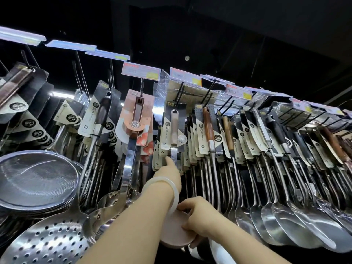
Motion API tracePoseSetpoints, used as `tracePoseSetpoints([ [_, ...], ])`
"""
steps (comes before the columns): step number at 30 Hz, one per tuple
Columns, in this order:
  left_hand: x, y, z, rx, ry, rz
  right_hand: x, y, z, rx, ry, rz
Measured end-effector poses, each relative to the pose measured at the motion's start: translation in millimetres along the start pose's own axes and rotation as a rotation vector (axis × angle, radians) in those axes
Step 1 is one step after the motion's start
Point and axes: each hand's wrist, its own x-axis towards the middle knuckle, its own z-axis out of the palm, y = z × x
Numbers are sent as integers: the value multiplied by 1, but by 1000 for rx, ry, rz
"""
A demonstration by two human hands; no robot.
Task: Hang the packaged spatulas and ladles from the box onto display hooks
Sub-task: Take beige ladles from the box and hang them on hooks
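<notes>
A packaged ladle with a pale pink handle [174, 130] hangs from a black display hook [180, 95] at the centre of the rack. My left hand [170, 171], with a white bangle on its wrist, reaches up and grips the steel shaft just below the handle card. My right hand [198, 216] holds the ladle's pink round bowl [174, 230] at the bottom. No box is in view.
Rows of carded steel ladles and spatulas [266, 159] hang to the right, more to the left. A peach-carded utensil [136, 121] hangs just left of my hands. Mesh strainers [36, 178] and a perforated skimmer [49, 242] crowd the lower left. Price tags [141, 70] line the hook ends.
</notes>
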Motion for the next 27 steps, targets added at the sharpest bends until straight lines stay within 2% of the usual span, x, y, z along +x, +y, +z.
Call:
tracePoseSetpoints([
  [4,1,0,15,72,15,66,16,1,4,-88,-11,23],
  [14,20,-9,28,-87,-148,6,39,9,9,-251,27,23],
  [17,18,-7,30,20,-156,2,34,5,13,-357,9,-2],
  [20,3,-4,22,158,-238,2,26,0,21,-566,-9,-45],
  [22,-5,-5,13,246,-210,18,18,-6,22,-644,2,-27],
  [24,-16,-9,0,162,-123,55,5,-15,17,-723,49,-69],
  [27,-35,-8,-23,59,4,202,-21,-34,-6,-836,168,-157],
])
